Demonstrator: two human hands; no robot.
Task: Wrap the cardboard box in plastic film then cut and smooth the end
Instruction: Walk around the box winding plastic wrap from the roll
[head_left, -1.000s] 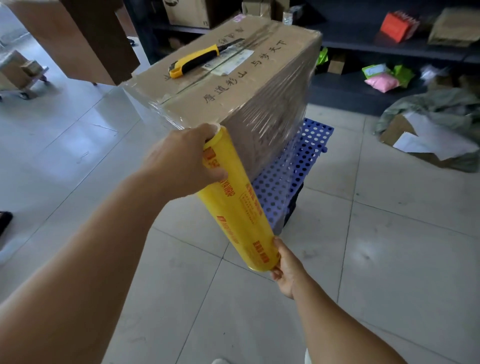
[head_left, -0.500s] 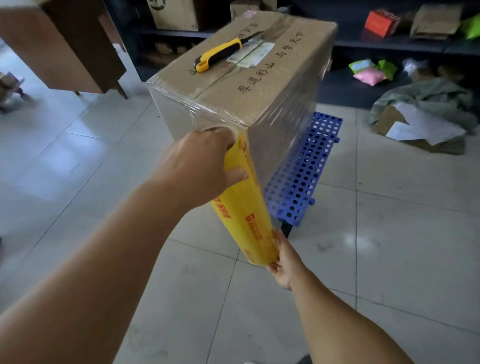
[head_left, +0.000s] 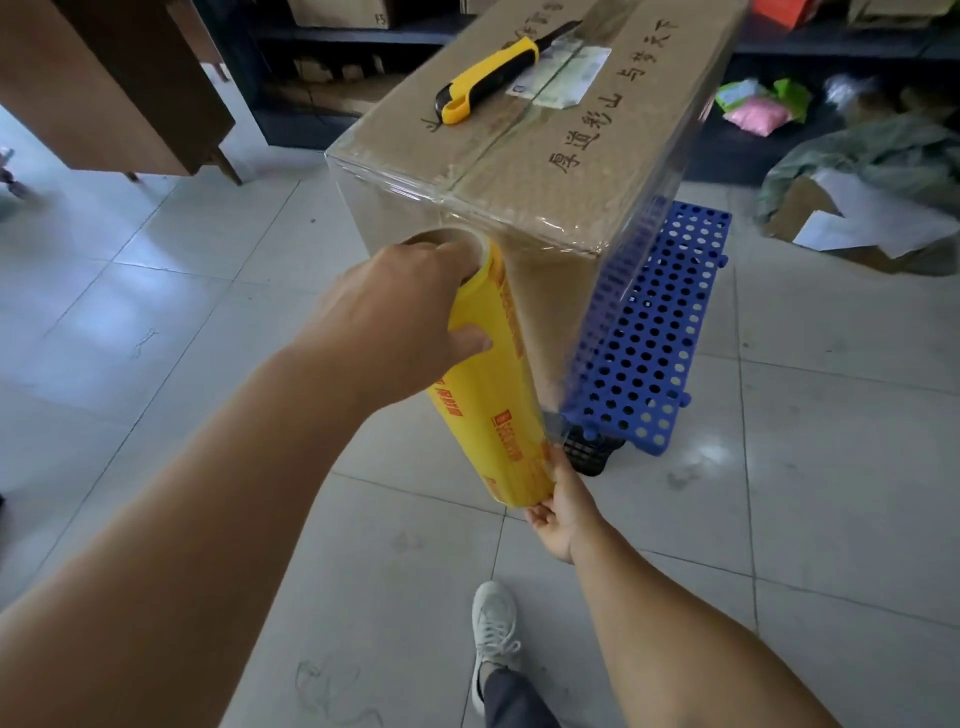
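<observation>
A tall cardboard box (head_left: 540, 171) with black handwriting on top stands on a blue perforated pallet (head_left: 654, 332). Clear plastic film covers its sides and upper edges. A yellow roll of film (head_left: 493, 395) leans against the box's near face, tilted. My left hand (head_left: 400, 322) grips the roll's upper end. My right hand (head_left: 558, 506) holds its lower end. A yellow and black utility knife (head_left: 488, 73) lies on top of the box.
A brown wooden cabinet (head_left: 104, 88) stands at the upper left. Dark shelves (head_left: 332, 36) with cartons run along the back. A heap of paper, cardboard and bags (head_left: 872, 202) lies on the floor at the right. My white shoe (head_left: 493, 634) is below.
The view has shifted around the box towards its left. The roll has travelled along the near face with both hands still on its ends, and film has been drawn off.
</observation>
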